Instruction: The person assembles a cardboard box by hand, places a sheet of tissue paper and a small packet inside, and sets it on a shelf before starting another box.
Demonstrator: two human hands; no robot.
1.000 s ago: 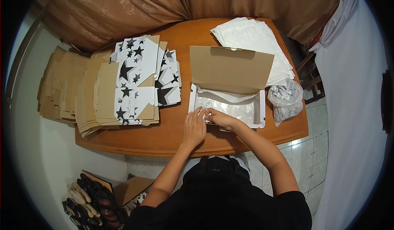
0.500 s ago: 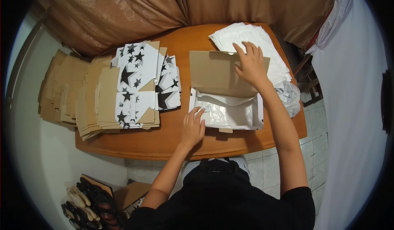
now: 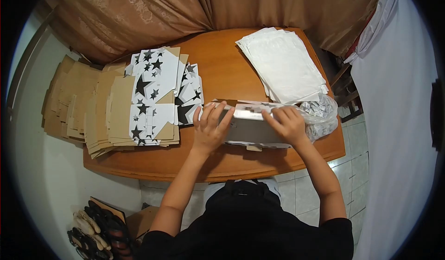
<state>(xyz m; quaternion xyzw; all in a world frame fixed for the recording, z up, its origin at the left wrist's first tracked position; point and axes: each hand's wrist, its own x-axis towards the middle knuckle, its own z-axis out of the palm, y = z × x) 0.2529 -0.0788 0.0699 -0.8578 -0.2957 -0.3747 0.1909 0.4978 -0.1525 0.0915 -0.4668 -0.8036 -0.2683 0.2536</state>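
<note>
A white cardboard box (image 3: 257, 132) with a star print stands near the table's front edge, its lid (image 3: 250, 112) swung partly down over the opening. My left hand (image 3: 211, 130) is at the lid's left end, fingers bent over its edge. At the right end, my right hand (image 3: 288, 124) has its fingers closed on the lid. A small tab sticks out at the box's front. The inside of the box is mostly hidden by the lid.
Flattened star-printed and brown cardboard (image 3: 155, 95) is stacked at the left of the wooden table (image 3: 222, 42). White paper sheets (image 3: 285, 65) lie at the back right, with a clear plastic bag (image 3: 322, 116) in front. Footwear (image 3: 104, 227) is at the lower left.
The lid, upright before, has tipped forward over the box. My right hand has come down and nearer with it. My left hand has moved up to the lid's left end.
</note>
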